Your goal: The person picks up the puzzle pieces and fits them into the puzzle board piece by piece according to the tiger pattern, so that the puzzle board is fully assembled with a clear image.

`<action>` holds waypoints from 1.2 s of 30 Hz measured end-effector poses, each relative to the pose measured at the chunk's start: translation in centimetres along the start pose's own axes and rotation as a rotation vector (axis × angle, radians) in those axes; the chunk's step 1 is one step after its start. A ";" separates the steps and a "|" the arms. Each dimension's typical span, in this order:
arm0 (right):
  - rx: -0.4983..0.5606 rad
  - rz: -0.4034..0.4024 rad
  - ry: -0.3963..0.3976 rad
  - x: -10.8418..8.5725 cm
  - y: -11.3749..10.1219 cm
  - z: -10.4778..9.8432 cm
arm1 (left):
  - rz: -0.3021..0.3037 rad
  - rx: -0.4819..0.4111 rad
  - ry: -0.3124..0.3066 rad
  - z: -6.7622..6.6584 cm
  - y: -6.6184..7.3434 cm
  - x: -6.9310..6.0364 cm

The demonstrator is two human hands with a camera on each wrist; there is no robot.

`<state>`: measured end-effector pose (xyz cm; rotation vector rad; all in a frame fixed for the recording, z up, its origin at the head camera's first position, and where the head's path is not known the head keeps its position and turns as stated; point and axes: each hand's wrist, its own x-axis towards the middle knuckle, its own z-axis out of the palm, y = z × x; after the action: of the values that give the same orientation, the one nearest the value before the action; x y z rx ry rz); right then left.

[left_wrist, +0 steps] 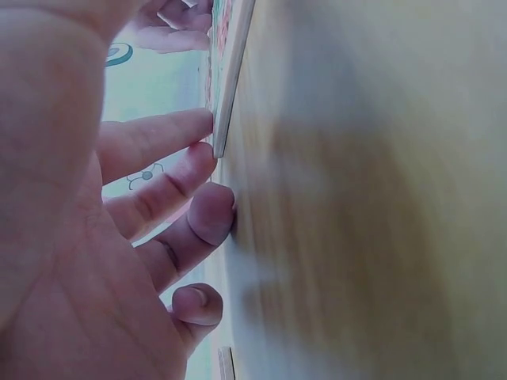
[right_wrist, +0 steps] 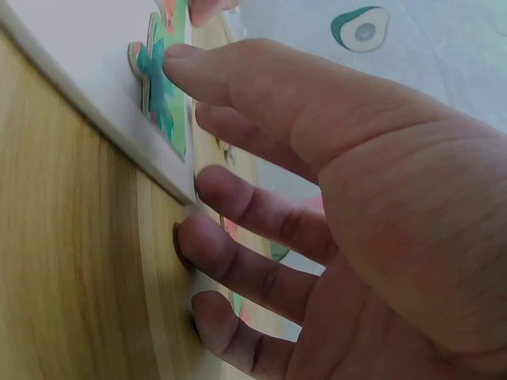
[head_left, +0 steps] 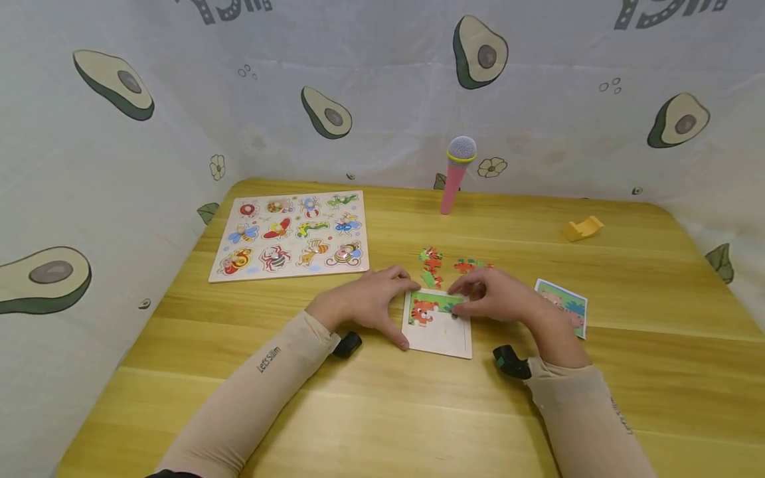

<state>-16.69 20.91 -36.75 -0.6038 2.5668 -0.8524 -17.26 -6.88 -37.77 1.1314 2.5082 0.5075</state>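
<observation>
A square jigsaw tray [head_left: 439,338] lies on the table, with joined tiger pieces [head_left: 423,311] at its upper left. My left hand [head_left: 373,299] spans the tray's left side, its fingers at the upper corner and the thumb at the lower edge. In the left wrist view, fingertips [left_wrist: 202,162] touch the tray rim. At the tray's upper right, my right hand [head_left: 499,295] presses its thumb on a green and teal puzzle piece [right_wrist: 162,87]. Its other fingers rest loosely bent beyond the rim and along the table.
Loose puzzle pieces [head_left: 431,257] lie behind the tray, with more orange pieces [head_left: 465,265] beside them. A wooden insect peg board [head_left: 293,236] is at left. A pink toy microphone [head_left: 454,176] stands at back. Toward the right are a picture card [head_left: 564,305] and a yellow block [head_left: 582,229].
</observation>
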 end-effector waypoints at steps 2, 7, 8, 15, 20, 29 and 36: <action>-0.009 0.018 0.015 0.1 -0.1 0.1 | 0.000 0.007 -0.002 0.0 0.0 0.0; -0.048 0.029 0.082 0.6 -0.5 0.4 | -0.005 0.024 -0.005 0.1 -0.1 0.1; -0.058 0.028 0.100 0.6 -0.6 0.5 | -0.007 0.023 -0.006 0.2 -0.1 0.1; -0.104 0.033 0.174 1.4 -1.0 0.5 | -0.014 0.008 -0.010 0.2 0.0 0.0; -0.188 0.060 0.164 2.5 -1.7 -0.3 | -0.001 0.017 -0.003 0.2 -0.1 0.1; -0.250 0.086 0.150 4.4 -2.3 -0.8 | -0.013 0.032 -0.013 0.1 -0.2 0.1; -0.268 0.057 0.124 5.4 -2.1 -0.8 | -0.001 0.026 -0.013 0.2 -0.3 0.0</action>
<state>-21.05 17.02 -35.94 -0.5654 2.8225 -0.5468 -17.41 -7.02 -38.05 1.1392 2.5109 0.4670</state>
